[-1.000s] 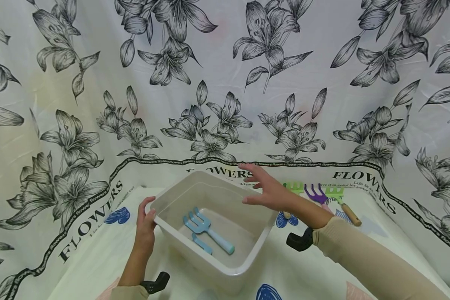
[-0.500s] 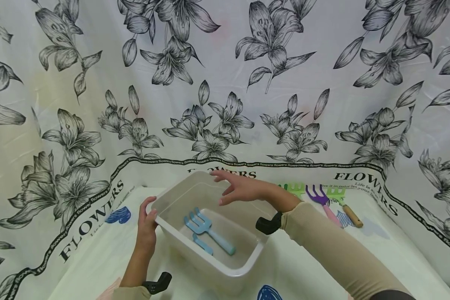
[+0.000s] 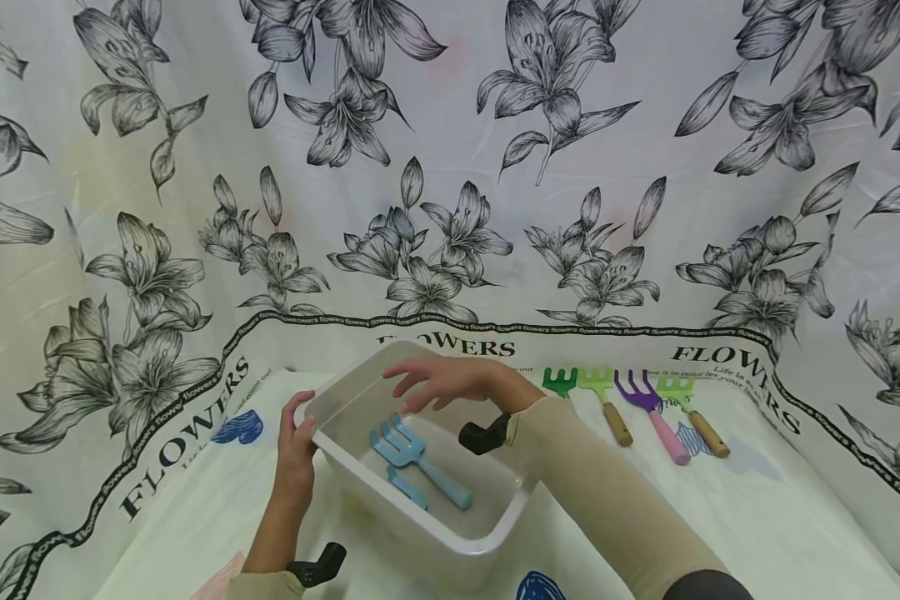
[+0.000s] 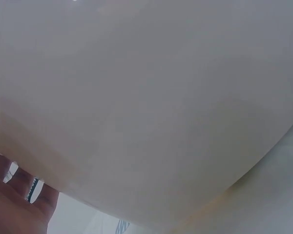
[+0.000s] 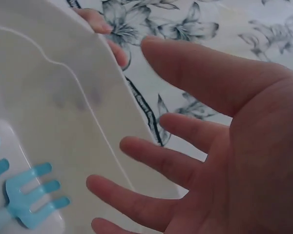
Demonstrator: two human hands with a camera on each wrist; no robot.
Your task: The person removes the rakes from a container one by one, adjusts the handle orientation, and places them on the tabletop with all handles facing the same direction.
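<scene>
A cream plastic bin (image 3: 378, 504) stands turned at an angle on the table. My left hand (image 3: 295, 454) grips its left corner at the rim; in the left wrist view its fingers (image 4: 44, 200) show along the edge of the bin's smooth wall. My right hand (image 3: 442, 379) hangs over the bin's far side, fingers spread and holding nothing. Inside lies a light blue toy hand rake (image 3: 405, 450) with a pale handle, its prongs below my right fingertips. Beside it, a second light blue piece (image 3: 407, 487) is partly hidden by the near wall.
Hand rakes lie in a row at the back right: a dark green one (image 3: 560, 382), a light green one (image 3: 600, 383) with a wooden handle, a purple one (image 3: 645, 398) with a pink handle, and another light green one (image 3: 701, 425). A flower-print curtain (image 3: 450, 250) hangs behind.
My right hand has moved left over the bin, from its far right rim toward the middle of its far side, uncovering the rakes behind. The left hand has kept its grip.
</scene>
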